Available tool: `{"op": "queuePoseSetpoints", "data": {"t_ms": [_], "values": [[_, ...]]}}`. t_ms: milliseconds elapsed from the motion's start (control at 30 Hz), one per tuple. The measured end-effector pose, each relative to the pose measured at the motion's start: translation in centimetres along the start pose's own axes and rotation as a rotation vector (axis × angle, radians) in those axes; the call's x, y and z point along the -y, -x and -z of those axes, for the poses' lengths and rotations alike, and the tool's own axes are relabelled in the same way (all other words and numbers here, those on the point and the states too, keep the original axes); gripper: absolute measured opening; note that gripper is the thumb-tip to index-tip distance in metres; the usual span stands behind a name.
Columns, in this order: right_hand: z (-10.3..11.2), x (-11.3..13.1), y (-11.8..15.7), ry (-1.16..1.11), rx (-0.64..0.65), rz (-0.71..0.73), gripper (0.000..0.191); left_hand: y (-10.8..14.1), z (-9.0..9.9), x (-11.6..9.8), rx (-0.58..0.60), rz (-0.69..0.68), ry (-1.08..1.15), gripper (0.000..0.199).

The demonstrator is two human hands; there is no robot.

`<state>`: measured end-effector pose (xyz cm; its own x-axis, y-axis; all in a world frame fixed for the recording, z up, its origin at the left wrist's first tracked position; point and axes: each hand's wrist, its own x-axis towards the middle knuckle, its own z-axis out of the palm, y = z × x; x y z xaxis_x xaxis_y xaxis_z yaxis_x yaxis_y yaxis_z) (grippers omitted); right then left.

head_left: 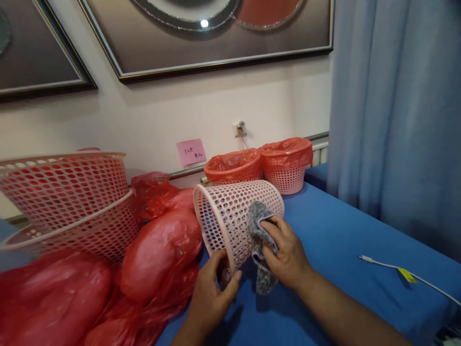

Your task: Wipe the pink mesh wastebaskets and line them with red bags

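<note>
Pink perforated basket point(239, 211) lay on its side, tilted, over the blue table point(334, 230), approx. mid-view. Its long axis ran roughly L-R, slanting away from the wearer toward the R; the open rim pointed L & a bit toward the wearer, closed base end R & farther off. L hand point(214, 288) gripped the rim's near lower edge, thumb outside, fingers at the opening. R hand point(286, 252) was closed on a gray cloth point(264, 240), pressing it to the basket's side nearer the base end; part of the cloth hung below.

Behind, near the wall, 2 baskets w/ red liners point(259, 161) stood upright side by side. L of the held basket: red plastic bags point(162, 254), then 2 bigger pink baskets point(68, 202), 1 above the other. White cable point(414, 276) w/ a yellow tag lay on the table, far R.
</note>
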<state>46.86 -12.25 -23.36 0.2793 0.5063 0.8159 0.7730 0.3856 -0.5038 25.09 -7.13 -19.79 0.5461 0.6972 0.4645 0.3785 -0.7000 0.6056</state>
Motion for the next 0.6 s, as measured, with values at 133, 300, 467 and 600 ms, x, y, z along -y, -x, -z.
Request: {"op": "queuePoseSetpoints", "data": {"t_ms": [133, 300, 467, 600], "values": [[0.1, 2.0, 0.7, -0.066, 0.081, 0.141, 0.057, 0.4, 0.5, 0.2, -0.056, 0.019, 0.156, 0.035], [0.7, 3.6, 1.0, -0.18, 0.152, 0.406, 0.063, 0.3, 0.6, -0.6, -0.019, -0.125, 0.196, 0.026], [0.4, 3.5, 1.3, -0.157, 0.087, 0.414, 0.061, 0.3, 0.4, -1.1, 0.007, -0.154, 0.155, 0.017], [0.4, -2.1, -0.3, 0.015, -0.113, -0.073, 0.048, 0.3, 0.2, -0.7, 0.015, -0.172, 0.025, 0.012]]}}
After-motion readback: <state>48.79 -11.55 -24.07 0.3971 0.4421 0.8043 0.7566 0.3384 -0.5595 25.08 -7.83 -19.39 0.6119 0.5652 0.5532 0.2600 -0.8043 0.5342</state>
